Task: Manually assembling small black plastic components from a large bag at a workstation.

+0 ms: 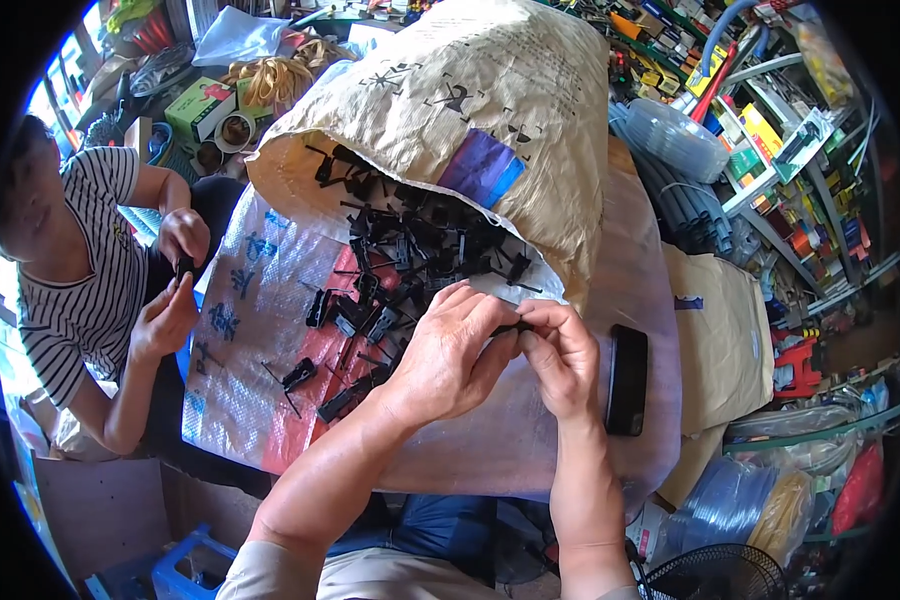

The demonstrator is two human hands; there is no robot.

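Over the near part of the table, my left hand (pixel 450 350) and my right hand (pixel 562 358) meet, fingers closed round a small black plastic part (pixel 511 328). Most of that part is hidden by my fingers. Just beyond my hands, a heap of similar black plastic parts (pixel 410 245), some with thin rods sticking out, spills from the mouth of a big tan sack (pixel 540 90) lying on its side. A few loose ones lie left of my left forearm, among them a single black part (pixel 298 374).
A woven plastic sheet (pixel 240 400) covers the table. To the right of my right hand lies a black phone (pixel 627 380). On the left sits a person in a striped shirt (pixel 95 230), holding a small dark piece. Crowded shelves (pixel 770 130) stand at right; a fan (pixel 715 578) is near.
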